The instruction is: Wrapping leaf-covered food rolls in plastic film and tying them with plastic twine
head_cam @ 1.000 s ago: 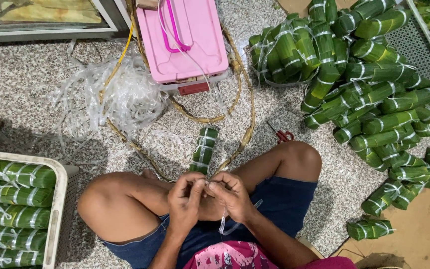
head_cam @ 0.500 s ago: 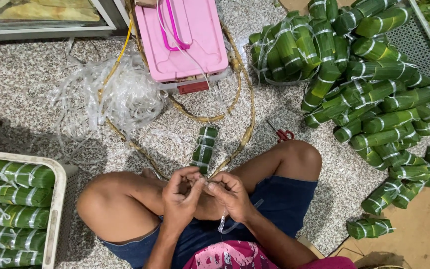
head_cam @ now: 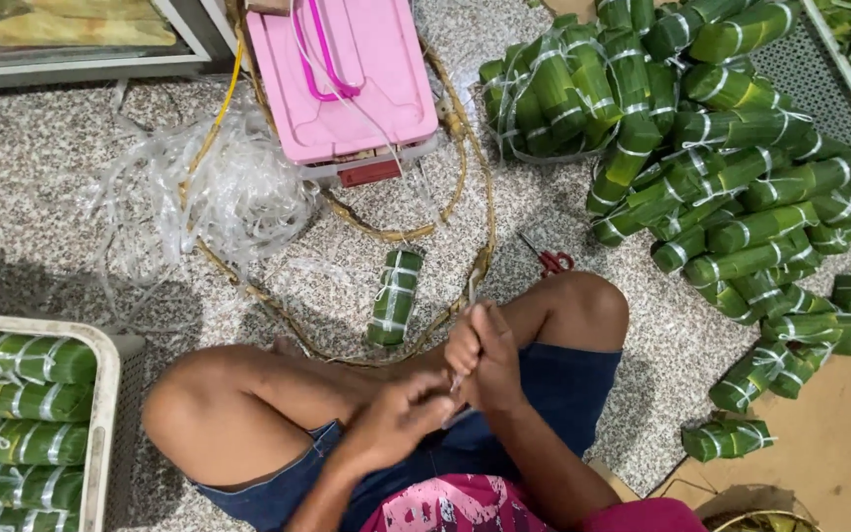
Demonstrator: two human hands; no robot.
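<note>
I sit cross-legged on a speckled floor. A green leaf-wrapped roll [head_cam: 394,297] tied with white strips lies on the floor just past my legs. My right hand [head_cam: 485,353] is raised and pinches a thin pale plastic strip [head_cam: 469,296]. My left hand [head_cam: 401,418] sits lower, near my lap, fingers closed on the same strip's lower end. The two hands are close together, the right one higher.
A big pile of leaf-wrapped rolls [head_cam: 711,158] fills the right. A white crate [head_cam: 102,414] with more rolls stands at the left. A pink lidded box [head_cam: 347,79], a tangle of clear strips [head_cam: 219,192], a cane hoop [head_cam: 465,177] and red-handled scissors [head_cam: 547,258] lie ahead.
Both hands were together over my lap working the strip. Now the right hand has lifted and the left has dropped lower, drawing the strip between them.
</note>
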